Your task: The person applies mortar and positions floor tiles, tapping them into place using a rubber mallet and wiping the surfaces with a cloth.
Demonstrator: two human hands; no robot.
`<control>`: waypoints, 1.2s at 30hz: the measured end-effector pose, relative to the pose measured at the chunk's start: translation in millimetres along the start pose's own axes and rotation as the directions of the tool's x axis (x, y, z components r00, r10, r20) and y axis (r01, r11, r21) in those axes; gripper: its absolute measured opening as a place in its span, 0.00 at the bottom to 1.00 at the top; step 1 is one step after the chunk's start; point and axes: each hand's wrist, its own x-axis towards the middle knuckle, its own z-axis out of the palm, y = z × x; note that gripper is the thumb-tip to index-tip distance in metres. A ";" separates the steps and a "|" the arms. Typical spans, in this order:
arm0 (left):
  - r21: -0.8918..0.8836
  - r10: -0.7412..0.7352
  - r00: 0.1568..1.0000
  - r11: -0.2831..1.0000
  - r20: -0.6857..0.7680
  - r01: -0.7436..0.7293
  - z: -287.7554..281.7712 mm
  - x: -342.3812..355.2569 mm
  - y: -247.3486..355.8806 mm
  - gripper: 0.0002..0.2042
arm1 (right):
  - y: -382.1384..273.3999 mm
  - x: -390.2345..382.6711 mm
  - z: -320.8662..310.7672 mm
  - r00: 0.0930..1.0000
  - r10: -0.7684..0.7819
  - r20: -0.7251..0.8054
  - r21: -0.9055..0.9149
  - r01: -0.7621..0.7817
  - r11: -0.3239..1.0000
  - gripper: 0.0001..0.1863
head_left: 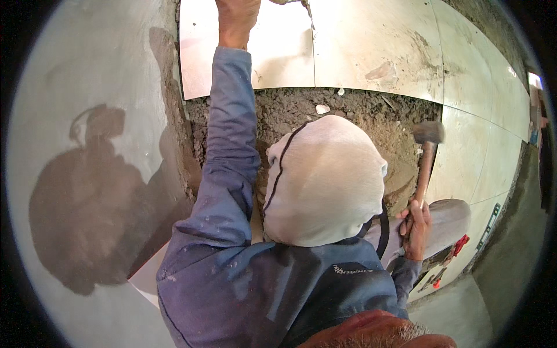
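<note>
Left of the mortar bed rose a grey plastered wall, with a broad shadow across it. A pale slab, probably a tile, stuck out at the bed's lower left. The left sleeve of the blue jacket crossed the bed's left end, and the left hand was over the cream tiles beyond the bed's far edge. The frame cut that hand off, so whether its fingers were apart or together could not be told.

A rounded white cloth form with black piping hid the bed's middle; whether cap or knee was unclear. White chips lay on the bed just past it.

At the bed's right edge was the mallet, its blurred dark head near the border with the right-hand tiles; contact could not be judged. The right hand had its fingers wrapped round the lower wooden handle. Good mallet work here seemed to call for that low, firm but relaxed grip, a head kept square to whatever it met, light even taps away from tile corners, and left fingers well clear. Farther right of the bed lay a red-handled tool and a green strip, probably a spirit level.

The jacket bore pale script lettering; no other writing could be made out.
</note>
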 end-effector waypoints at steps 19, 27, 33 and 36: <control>0.123 0.003 0.996 0.992 0.093 -0.015 14.9 18.1 -22.9 0.07 | -76.7 53.6 59.0 0.935 -0.266 0.233 0.197 0.223 0.955 0.17; 0.123 -0.033 0.987 0.992 0.157 0.013 28.6 16.7 -11.4 0.06 | -68.9 56.9 66.7 0.955 -0.156 0.254 0.138 0.123 0.983 0.20; 0.103 0.174 0.961 0.974 0.216 -0.199 56.8 27.8 -20.7 0.06 | -63.8 74.9 76.2 0.948 -0.159 0.275 0.116 0.132 0.985 0.19; -0.015 0.033 0.986 0.999 0.166 -0.031 66.4 23.5 -14.5 0.07 | -69.5 86.0 90.2 0.948 -0.157 0.277 0.076 0.141 0.987 0.20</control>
